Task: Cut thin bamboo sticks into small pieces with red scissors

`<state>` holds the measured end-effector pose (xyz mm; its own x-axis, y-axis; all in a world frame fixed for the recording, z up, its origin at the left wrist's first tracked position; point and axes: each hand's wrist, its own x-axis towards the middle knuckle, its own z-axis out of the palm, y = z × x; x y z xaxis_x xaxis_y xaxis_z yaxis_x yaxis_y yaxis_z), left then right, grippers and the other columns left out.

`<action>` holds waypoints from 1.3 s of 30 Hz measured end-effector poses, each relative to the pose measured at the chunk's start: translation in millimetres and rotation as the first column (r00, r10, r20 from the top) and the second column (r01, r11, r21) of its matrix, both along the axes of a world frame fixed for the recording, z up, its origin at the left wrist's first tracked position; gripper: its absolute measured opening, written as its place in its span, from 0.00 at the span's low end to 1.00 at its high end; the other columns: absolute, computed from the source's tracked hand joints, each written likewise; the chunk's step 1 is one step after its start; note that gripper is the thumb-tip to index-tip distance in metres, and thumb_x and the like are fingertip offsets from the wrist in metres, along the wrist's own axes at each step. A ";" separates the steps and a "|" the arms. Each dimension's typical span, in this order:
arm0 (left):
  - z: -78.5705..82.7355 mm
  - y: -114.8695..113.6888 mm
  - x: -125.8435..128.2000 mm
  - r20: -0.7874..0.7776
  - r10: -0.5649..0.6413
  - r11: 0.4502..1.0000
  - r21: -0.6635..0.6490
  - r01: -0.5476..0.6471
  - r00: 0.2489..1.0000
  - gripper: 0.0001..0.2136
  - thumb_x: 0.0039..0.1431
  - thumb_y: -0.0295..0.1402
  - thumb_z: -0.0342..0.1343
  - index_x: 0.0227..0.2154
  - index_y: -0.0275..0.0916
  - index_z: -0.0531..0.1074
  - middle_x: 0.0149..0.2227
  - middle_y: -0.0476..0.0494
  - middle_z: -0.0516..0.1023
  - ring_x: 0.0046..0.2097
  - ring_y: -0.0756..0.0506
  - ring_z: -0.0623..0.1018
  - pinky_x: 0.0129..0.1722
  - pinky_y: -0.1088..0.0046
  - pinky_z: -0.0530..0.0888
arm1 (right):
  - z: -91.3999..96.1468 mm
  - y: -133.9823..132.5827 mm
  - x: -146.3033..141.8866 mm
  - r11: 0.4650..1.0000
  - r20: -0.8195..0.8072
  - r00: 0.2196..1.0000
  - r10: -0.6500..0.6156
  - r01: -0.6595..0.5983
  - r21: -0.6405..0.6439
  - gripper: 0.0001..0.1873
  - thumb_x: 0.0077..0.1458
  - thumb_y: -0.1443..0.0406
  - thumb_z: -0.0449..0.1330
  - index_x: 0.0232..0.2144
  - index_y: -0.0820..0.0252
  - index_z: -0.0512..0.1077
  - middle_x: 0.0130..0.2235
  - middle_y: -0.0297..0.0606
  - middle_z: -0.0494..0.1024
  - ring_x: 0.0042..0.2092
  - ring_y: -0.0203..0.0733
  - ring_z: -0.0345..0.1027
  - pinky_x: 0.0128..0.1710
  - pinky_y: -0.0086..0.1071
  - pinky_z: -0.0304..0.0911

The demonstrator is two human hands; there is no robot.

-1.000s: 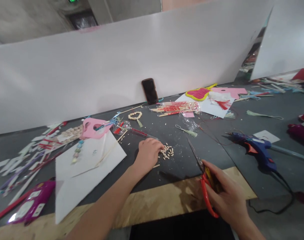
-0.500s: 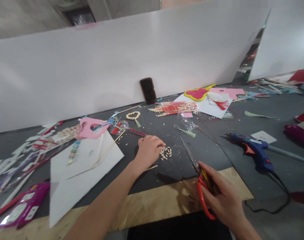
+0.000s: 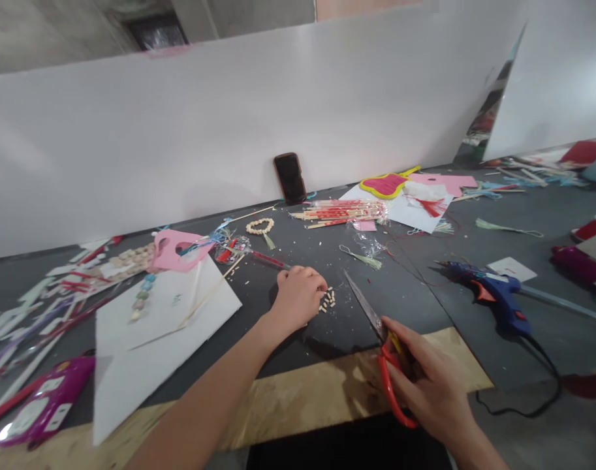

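My left hand (image 3: pixel 299 297) rests knuckles-up on the dark table mat, fingers curled over the left edge of a small heap of short cut stick pieces (image 3: pixel 328 299); what the fingertips pinch is hidden. My right hand (image 3: pixel 427 385) grips red-handled scissors (image 3: pixel 382 348), whose closed blades point up and left toward the heap. A thin bamboo stick (image 3: pixel 209 292) lies across the white paper sheet (image 3: pixel 145 339) to the left.
A blue glue gun (image 3: pixel 493 294) with a black cord lies at right. A dark phone (image 3: pixel 290 177) leans on the white partition. A bead bracelet (image 3: pixel 261 226), a pack of sticks (image 3: pixel 344 212), pink cut-outs (image 3: pixel 177 249), tassels and paper strips litter the table. A plywood edge (image 3: pixel 317 398) runs along the front.
My left hand has slid slightly right, covering more of the stick pieces. The scissors in my right hand have shifted left, closer to the heap.
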<state>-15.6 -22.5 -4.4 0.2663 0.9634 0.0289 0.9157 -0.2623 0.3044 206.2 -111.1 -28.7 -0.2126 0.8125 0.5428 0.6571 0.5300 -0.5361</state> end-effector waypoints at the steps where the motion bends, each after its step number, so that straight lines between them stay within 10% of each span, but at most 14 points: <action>1: 0.3 -1.2 0.7 0.007 0.007 1.000 0.009 -0.007 1.000 0.09 0.57 0.28 0.50 0.31 0.45 0.75 0.42 0.48 0.76 0.48 0.41 0.69 0.46 0.58 0.58 | 0.4 0.1 -0.2 1.000 -0.004 1.000 0.002 -0.002 0.004 0.19 0.54 0.63 0.56 0.50 0.58 0.67 0.39 0.39 0.79 0.36 0.38 0.74 0.34 0.26 0.69; 39: 6.7 -32.4 -15.2 -0.042 -0.051 0.998 0.029 0.052 0.998 0.06 0.57 0.30 0.53 0.28 0.44 0.74 0.42 0.48 0.76 0.50 0.40 0.64 0.47 0.54 0.52 | 2.7 1.1 -0.3 1.000 0.008 1.000 0.004 -0.004 0.026 0.19 0.54 0.63 0.56 0.49 0.58 0.67 0.39 0.39 0.79 0.36 0.38 0.74 0.34 0.27 0.69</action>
